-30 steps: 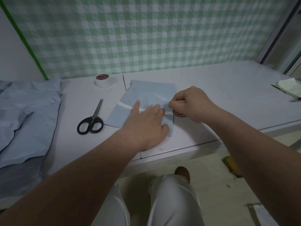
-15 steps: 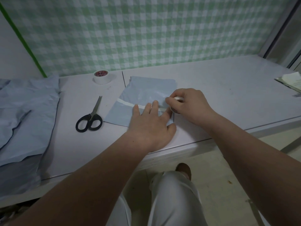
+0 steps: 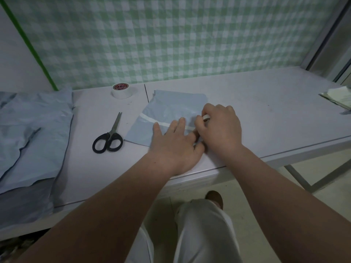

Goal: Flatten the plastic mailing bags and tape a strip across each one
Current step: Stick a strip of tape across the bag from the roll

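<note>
Green-and-white checked cloth (image 3: 190, 38) hangs behind a pale grey table (image 3: 266, 103). On the table, near its front edge, a light blue mailing bag (image 3: 171, 109) lies flat. A white tape strip (image 3: 150, 118) runs across it from the left edge toward both hands.

The left hand (image 3: 176, 145) lies palm down on the near right part of the bag. Its fingers are straight and slightly spread, and the fingertips press on the strip. The right hand (image 3: 220, 128) is just beside it, touching it at the strip. Its fingers are curled round a small tape roll (image 3: 206, 117), of which only a white edge shows between them. This hand covers the bag's right edge.

Black-handled scissors (image 3: 109, 137) lie closed just left of the bag, blades pointing away from the person. A second tape roll (image 3: 122, 90), white with a red core, stands near the back of the table. A pile of blue mailing bags (image 3: 34, 130) fills the table's left end, well apart from the hands. Some pale papers (image 3: 338, 96) lie at the far right edge. Below the table are a knee in light trousers (image 3: 205, 228) and a dark shoe (image 3: 214, 197).

A second ago the held roll's red core showed under the right hand at the bag's right edge; now the fingers hide it. The left hand has stayed flat on the bag, and the scissors and second roll have not moved.
</note>
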`<action>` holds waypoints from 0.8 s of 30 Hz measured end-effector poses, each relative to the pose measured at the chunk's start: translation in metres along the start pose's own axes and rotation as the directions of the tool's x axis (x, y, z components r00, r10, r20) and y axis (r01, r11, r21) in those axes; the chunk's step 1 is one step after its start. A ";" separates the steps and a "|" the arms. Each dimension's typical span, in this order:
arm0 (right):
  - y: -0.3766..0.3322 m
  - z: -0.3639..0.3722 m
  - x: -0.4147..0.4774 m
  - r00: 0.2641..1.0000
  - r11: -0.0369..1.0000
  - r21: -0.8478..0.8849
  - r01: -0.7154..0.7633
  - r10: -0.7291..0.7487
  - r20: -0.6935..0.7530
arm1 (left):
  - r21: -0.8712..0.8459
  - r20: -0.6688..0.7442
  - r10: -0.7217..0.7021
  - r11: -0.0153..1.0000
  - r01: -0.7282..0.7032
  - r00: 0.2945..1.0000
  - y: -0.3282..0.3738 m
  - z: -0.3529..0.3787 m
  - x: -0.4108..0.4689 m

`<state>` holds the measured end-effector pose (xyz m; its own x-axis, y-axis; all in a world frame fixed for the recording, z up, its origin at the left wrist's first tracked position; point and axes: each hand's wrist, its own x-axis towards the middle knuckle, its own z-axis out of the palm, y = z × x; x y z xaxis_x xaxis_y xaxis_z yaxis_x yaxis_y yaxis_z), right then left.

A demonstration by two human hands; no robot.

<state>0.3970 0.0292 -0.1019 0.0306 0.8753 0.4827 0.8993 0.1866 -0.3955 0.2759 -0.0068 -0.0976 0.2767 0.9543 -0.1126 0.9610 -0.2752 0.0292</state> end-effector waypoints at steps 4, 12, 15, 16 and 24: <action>-0.005 0.005 0.001 1.000 0.996 -0.092 0.019 -0.019 -0.007 | 0.024 -0.015 -0.076 0.997 0.077 0.997 -0.025 0.003 0.001; -0.004 0.003 0.001 1.000 0.995 -0.096 -0.027 0.026 -0.005 | 0.045 -0.006 -0.199 0.979 0.199 0.980 -0.077 -0.005 0.002; -0.003 0.003 0.001 1.000 0.996 -0.087 -0.026 0.025 -0.008 | 0.078 -0.031 -0.219 0.972 0.221 0.975 -0.086 -0.004 0.003; -0.002 0.004 0.001 1.000 0.996 -0.081 -0.027 0.026 -0.013 | 0.087 -0.029 -0.223 0.971 0.225 0.974 -0.086 -0.003 0.003; 0.001 0.005 -0.003 0.996 1.000 -0.013 -0.004 0.002 -0.090 | 0.148 -0.218 -0.355 0.909 0.390 0.909 -0.093 -0.004 0.000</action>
<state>0.3958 0.0291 -0.1076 0.0721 0.8318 0.5504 0.9047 0.1778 -0.3873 0.1862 0.0193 -0.0966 -0.0886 0.9906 0.1042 0.9807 0.1051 -0.1648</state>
